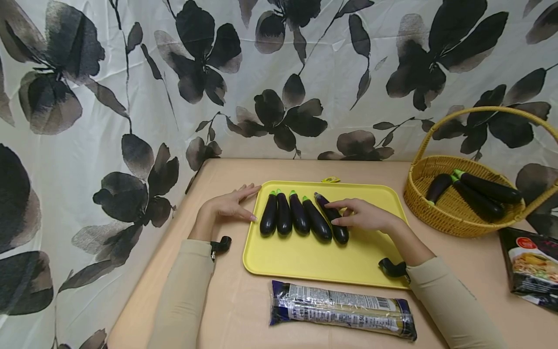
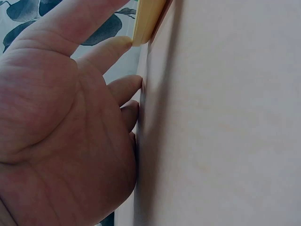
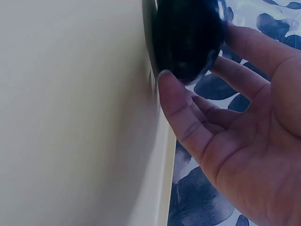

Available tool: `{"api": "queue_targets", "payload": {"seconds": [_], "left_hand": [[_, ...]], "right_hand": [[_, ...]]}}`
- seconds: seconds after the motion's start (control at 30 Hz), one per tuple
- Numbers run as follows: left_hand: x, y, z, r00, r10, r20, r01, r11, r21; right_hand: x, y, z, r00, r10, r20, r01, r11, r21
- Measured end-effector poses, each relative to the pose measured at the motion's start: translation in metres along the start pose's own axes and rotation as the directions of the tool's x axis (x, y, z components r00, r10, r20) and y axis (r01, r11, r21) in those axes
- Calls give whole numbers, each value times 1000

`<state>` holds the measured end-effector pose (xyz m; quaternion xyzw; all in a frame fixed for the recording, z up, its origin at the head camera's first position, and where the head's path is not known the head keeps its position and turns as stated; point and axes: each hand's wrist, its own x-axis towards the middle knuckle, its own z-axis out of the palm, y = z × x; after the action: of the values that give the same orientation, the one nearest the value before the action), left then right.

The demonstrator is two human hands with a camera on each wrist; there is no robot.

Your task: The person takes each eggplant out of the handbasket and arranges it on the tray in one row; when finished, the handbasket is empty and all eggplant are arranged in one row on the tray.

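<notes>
Several glossy dark eggplants (image 1: 299,215) lie side by side on a yellow tray (image 1: 305,261), green stem ends pointing away. My right hand (image 1: 366,215) is at the rightmost eggplant (image 1: 340,235), thumb and fingertips set against it while it lies on the tray. In the right wrist view that eggplant (image 3: 188,42) sits between the thumb and the other fingers. At the tray's left edge, my left hand (image 1: 226,206) has its fingers extended, thumb at the rim. The left wrist view shows the open palm (image 2: 70,127) and a fingertip against the tray's rim (image 2: 146,23).
A wicker basket (image 1: 457,225) with a tall handle stands at the right, holding three eggplants (image 1: 479,201). In front of the tray lies a long clear packet with blue ends (image 1: 342,310). A dark food package (image 1: 534,266) is at the far right. A small yellow object (image 1: 331,179) sits behind the tray.
</notes>
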<state>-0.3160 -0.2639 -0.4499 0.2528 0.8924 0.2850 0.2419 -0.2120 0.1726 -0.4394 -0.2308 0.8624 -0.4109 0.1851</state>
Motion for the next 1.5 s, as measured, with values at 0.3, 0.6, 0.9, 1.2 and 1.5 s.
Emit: {"api": "queue_targets", "payload": {"seconds": [0.3,0.6,0.9,1.2,1.5], "left_hand": [[0,0,0,1000,1,5,-1,1000,1],[0,0,1,1000,-7,2,7,1000,4],[-3,0,4,1000,-9,-6,9,1000,5],[-3,-2,6,1000,-7,-18,7,1000,-14],[-4,-1,5,1000,1,-19,-1,1000,-7]], "right_hand": [[-2,-3,2,1000,9,8,-9,1000,-6],[-3,-1,2,1000,17,-2,-17,1000,-21],[-15,0,-13,991,-69,-114,58,994,-91],[-42,-8,-43,956,-107,-274,60,982,-177],[-67,-10,-66,925,-41,-378,-20,988,-155]]}}
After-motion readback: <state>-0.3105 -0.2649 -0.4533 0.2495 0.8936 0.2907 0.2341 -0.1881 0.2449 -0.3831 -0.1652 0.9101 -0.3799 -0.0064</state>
